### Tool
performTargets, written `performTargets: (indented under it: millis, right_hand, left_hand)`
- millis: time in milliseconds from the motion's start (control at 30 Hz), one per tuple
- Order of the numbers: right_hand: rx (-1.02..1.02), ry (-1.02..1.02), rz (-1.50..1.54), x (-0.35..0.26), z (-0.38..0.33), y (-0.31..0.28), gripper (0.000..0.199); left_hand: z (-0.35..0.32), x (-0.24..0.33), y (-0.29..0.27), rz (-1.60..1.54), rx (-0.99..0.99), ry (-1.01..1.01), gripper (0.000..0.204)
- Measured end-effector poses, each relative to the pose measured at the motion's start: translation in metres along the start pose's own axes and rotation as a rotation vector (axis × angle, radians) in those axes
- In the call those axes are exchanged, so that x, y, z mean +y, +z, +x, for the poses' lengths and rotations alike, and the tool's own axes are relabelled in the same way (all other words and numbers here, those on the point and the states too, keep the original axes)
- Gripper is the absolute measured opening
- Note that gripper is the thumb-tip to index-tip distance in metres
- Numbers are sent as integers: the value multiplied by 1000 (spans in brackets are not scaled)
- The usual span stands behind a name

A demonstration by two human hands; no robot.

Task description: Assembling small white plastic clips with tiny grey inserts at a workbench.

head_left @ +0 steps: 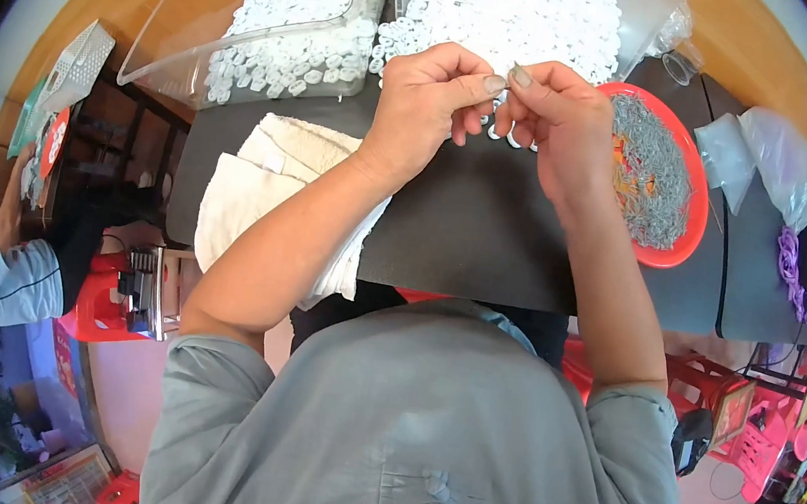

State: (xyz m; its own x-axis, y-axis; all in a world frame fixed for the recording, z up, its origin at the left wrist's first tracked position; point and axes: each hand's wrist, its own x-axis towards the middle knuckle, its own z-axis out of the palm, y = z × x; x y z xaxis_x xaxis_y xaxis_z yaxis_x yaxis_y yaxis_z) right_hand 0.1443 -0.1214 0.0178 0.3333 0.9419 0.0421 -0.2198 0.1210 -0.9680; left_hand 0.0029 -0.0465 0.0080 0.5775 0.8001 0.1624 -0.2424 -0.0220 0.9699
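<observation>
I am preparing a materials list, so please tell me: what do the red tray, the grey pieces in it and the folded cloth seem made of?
Red tray: probably plastic, slightly glossy, from its smooth, evenly coloured rim.
Grey pieces: likely metal, with a dull shine on thin, wire-like shapes.
Folded cloth: matt textile, perhaps terry, judging by its soft folds; fibre type cannot be told.
</observation>
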Motion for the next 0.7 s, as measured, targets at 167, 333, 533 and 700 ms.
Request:
performTargets:
  millis: [167, 333, 533, 700]
  right_hand:
    - [7, 6, -70, -1, 1, 1, 15]
    - [18, -56, -167, -4, 1, 0, 15]
    - [28, -58, -206, -4, -1, 3, 15]
    - [31, -112, -334, 0, -5, 8, 14]
  left_hand:
    - [3, 2, -2, 17, -20, -20, 12]
    - [1, 3, -1, 67, -35, -10, 12]
    - [0, 4, -1, 130, -55, -18, 14]
    - [-1, -1, 1, 199, -33, 27, 13]
